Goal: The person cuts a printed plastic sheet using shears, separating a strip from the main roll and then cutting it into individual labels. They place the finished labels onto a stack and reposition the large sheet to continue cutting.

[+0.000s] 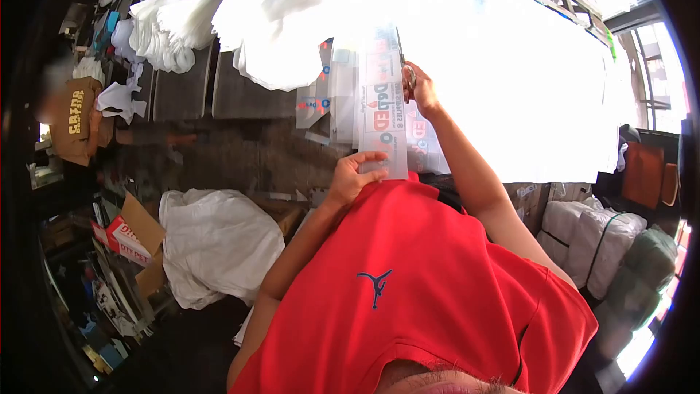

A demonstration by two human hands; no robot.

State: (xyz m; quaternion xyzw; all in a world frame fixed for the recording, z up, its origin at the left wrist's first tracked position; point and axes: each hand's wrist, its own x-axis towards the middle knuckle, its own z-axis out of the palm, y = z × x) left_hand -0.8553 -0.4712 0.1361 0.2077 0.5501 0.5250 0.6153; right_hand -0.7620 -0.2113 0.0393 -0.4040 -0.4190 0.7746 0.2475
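My left hand (359, 175) pinches the near end of a translucent printed strip (380, 113) that lies lengthwise away from my body. My right hand (421, 90) is closed around the handles of a pair of scissors (407, 80) at the strip's right edge. The scissors' blades point away from me, along that edge; glare makes their tips hard to see. More translucent printed sheets (343, 95) lie beneath and to the left of the strip, on the bright white table surface (510, 102).
Stacks of white material (277, 29) stand at the back left. A large white sack (215, 244) and an open cardboard box (142, 230) are at lower left. A person in a brown shirt (76, 120) is at far left. Wrapped bales (590, 237) sit at right.
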